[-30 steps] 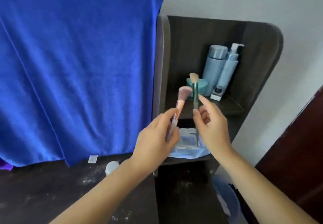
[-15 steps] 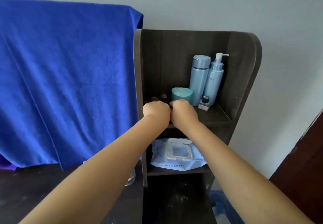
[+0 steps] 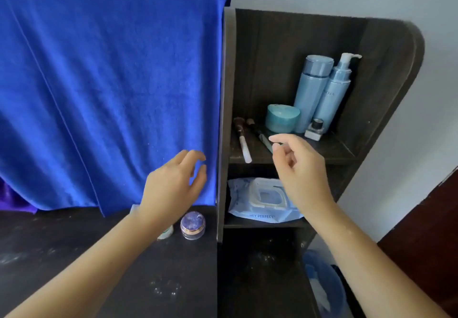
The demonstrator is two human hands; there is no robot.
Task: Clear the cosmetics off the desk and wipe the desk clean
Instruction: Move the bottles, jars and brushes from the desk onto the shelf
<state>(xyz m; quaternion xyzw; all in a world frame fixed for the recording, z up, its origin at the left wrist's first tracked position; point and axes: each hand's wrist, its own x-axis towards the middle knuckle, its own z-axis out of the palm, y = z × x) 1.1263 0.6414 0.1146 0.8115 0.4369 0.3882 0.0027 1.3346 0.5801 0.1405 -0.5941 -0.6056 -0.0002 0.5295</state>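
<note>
Hovering empty in front of the dark shelf unit (image 3: 386, 74), the right hand (image 3: 298, 169) has its grip loosely parted, thumb and forefinger apart and closed on nothing. Just beyond those fingertips, on the upper shelf, lie two makeup brushes: the pink-handled brush (image 3: 243, 141) to the left of the grip and the green-handled brush (image 3: 260, 137) almost under it, its lower end hidden behind the forefinger. Farther back and to the right of that grip stand a teal cream jar (image 3: 282, 118), a tall blue bottle (image 3: 312, 92), a blue pump bottle (image 3: 334, 92) and a small dark-capped bottle (image 3: 315, 129). Below the right hand, on the lower shelf, lies a pack of wet wipes (image 3: 260, 200), partly covered by the wrist.

The left hand (image 3: 173, 186) is also spread, fingers curled and holding nothing, in front of the blue towel (image 3: 106, 82) that hangs behind the worktop (image 3: 74, 248). Directly beneath that grip, on the worktop, a small purple-lidded jar (image 3: 192, 226) stands just beside a white container (image 3: 165, 233), which is mostly hidden by the left wrist. Pale powdery smears mark the dark worktop nearer the person.
</note>
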